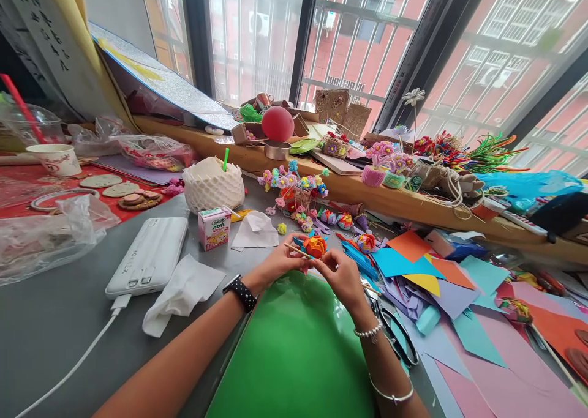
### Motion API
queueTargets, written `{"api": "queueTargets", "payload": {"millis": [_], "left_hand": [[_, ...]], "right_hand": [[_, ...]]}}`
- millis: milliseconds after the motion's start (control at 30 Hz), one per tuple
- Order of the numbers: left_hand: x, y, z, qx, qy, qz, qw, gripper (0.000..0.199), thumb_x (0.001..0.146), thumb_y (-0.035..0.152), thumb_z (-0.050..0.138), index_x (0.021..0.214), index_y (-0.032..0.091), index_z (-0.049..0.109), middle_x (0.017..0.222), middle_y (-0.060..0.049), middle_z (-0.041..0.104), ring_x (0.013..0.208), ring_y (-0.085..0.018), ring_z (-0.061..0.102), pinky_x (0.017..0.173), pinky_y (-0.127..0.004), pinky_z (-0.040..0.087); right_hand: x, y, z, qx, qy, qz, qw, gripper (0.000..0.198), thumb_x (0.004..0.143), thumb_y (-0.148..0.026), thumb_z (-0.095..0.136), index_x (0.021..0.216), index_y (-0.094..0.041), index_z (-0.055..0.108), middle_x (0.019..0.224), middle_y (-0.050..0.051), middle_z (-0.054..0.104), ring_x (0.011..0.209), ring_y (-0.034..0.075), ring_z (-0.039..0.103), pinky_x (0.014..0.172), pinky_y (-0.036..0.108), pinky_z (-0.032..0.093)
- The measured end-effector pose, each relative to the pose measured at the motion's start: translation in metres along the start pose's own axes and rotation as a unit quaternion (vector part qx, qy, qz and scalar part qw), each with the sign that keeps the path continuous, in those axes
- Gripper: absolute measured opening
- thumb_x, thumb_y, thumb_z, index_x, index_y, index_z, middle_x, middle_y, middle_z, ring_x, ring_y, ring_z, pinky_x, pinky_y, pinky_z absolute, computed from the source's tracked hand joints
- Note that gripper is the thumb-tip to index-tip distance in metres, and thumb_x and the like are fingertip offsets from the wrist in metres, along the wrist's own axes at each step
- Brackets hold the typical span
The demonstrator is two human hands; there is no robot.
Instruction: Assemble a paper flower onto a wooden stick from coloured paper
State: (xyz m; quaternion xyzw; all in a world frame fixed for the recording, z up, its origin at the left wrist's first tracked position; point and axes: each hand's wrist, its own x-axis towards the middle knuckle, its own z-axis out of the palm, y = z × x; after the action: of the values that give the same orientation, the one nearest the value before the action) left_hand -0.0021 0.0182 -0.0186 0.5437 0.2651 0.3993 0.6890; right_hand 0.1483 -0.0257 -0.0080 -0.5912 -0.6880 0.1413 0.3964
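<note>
An orange paper flower (pixel 315 246) with blue paper at its edge is held up over a glossy green sheet (pixel 298 344). My left hand (pixel 275 264), wearing a dark watch, is closed at the flower's left side. My right hand (pixel 339 276) pinches a thin wooden stick (pixel 297 251) just below the petals. The stick slants across to the left fingers, and something like its other end shows beyond the right hand. Exactly how flower and stick meet is hidden by the fingers. Black-handled scissors (pixel 399 338) lie beside my right wrist.
Coloured paper sheets (pixel 427 277) pile up on the right. Leftward are a white power bank (pixel 149 256) with its cable, crumpled tissue (pixel 184 292), a small drink carton (pixel 214 228) and a coconut in foam netting (pixel 214 185). Pipe-cleaner flowers (pixel 294 188) stand ahead, before a crowded wooden sill (pixel 349 188).
</note>
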Motion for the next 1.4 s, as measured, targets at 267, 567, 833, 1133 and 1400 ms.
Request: {"api": "queueTargets", "payload": {"millis": [267, 567, 833, 1133, 1400], "left_hand": [[0.0014, -0.0018, -0.0021, 0.017, -0.014, 0.010, 1.000, 0.056, 0.057, 0.025, 0.071, 0.102, 0.019, 0.038, 0.075, 0.001, 0.056, 0.057, -0.009, 0.056, 0.055, -0.023, 0.044], [0.0021, -0.0006, -0.0006, 0.008, -0.001, 0.010, 1.000, 0.056, 0.056, 0.024, 0.072, 0.099, 0.019, 0.037, 0.081, -0.001, 0.058, 0.065, -0.012, 0.058, 0.053, -0.022, 0.045], [0.0013, -0.0032, -0.0016, 0.015, -0.017, 0.015, 1.000, 0.055, 0.058, 0.024, 0.071, 0.101, 0.019, 0.038, 0.075, 0.002, 0.056, 0.057, -0.009, 0.056, 0.054, -0.022, 0.045], [0.0006, -0.0001, -0.0004, 0.029, -0.022, 0.011, 0.999, 0.055, 0.058, 0.025, 0.070, 0.101, 0.019, 0.037, 0.078, 0.001, 0.056, 0.058, -0.009, 0.055, 0.055, -0.023, 0.045], [0.0009, -0.0018, -0.0008, 0.025, -0.024, 0.015, 0.999, 0.055, 0.060, 0.025, 0.069, 0.103, 0.018, 0.035, 0.080, -0.001, 0.056, 0.061, -0.009, 0.055, 0.056, -0.023, 0.045]], "right_hand": [[0.0005, 0.0026, 0.0009, -0.008, -0.010, 0.001, 1.000, 0.035, 0.069, -0.050, 0.054, 0.057, -0.017, 0.049, 0.054, -0.001, 0.051, 0.049, 0.010, 0.043, 0.045, 0.021, 0.032], [0.0007, 0.0011, 0.0003, 0.010, -0.012, 0.011, 1.000, 0.037, 0.073, -0.049, 0.049, 0.057, -0.016, 0.051, 0.050, -0.002, 0.048, 0.046, 0.009, 0.040, 0.044, 0.021, 0.030], [0.0013, 0.0015, -0.0008, 0.015, -0.012, 0.022, 1.000, 0.036, 0.068, -0.049, 0.056, 0.056, -0.017, 0.045, 0.051, -0.002, 0.048, 0.047, 0.009, 0.040, 0.044, 0.021, 0.029], [0.0001, 0.0025, 0.0000, 0.015, -0.025, 0.020, 0.999, 0.036, 0.068, -0.050, 0.055, 0.057, -0.017, 0.046, 0.054, -0.001, 0.050, 0.050, 0.010, 0.042, 0.045, 0.021, 0.030], [0.0005, 0.0001, 0.0002, 0.017, -0.013, 0.027, 0.999, 0.035, 0.068, -0.049, 0.056, 0.057, -0.017, 0.046, 0.053, -0.002, 0.051, 0.049, 0.010, 0.043, 0.045, 0.020, 0.030]]}}
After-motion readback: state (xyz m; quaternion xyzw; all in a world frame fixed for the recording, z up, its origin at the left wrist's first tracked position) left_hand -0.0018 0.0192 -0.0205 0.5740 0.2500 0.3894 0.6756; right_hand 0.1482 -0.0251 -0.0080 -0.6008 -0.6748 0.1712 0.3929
